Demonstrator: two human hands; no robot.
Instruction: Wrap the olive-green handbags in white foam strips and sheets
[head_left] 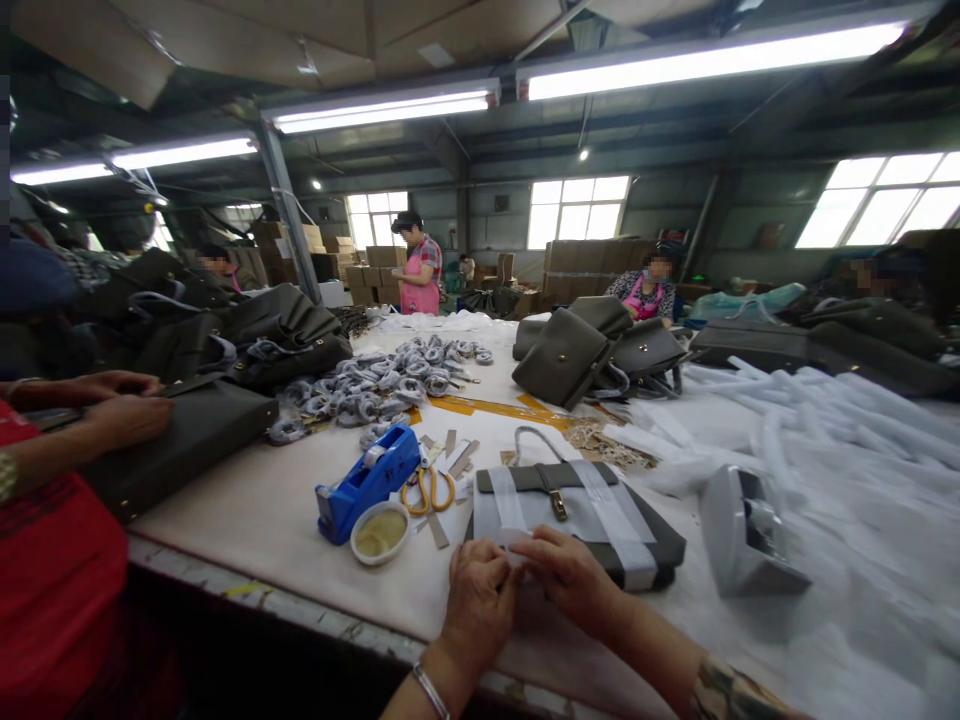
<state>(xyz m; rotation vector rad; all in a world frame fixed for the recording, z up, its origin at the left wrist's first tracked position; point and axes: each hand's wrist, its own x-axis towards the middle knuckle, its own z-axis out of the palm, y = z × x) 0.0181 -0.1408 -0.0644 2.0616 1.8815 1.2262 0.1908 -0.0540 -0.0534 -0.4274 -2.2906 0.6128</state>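
A dark grey handbag [667, 535] lies on the table in front of me, its handle pointing away. White strips of wrap [604, 495] cross its front on both sides of a gold clasp [557, 503]. My left hand [484, 595], with a bracelet at the wrist, is at the bag's near left edge, fingers closed at the end of the left white strip. Beside it, my right hand [574, 580] has its fingertips pinched on the same strip. The two hands' fingertips nearly meet there.
Left of the bag are a blue tape dispenser [367, 485], orange scissors [427, 490] and a white bowl [380, 533]. A grey dispenser [750, 535] stands right. Handle coils [382, 380] and bags [562, 357] lie beyond. A co-worker's hands [127, 410] work at left.
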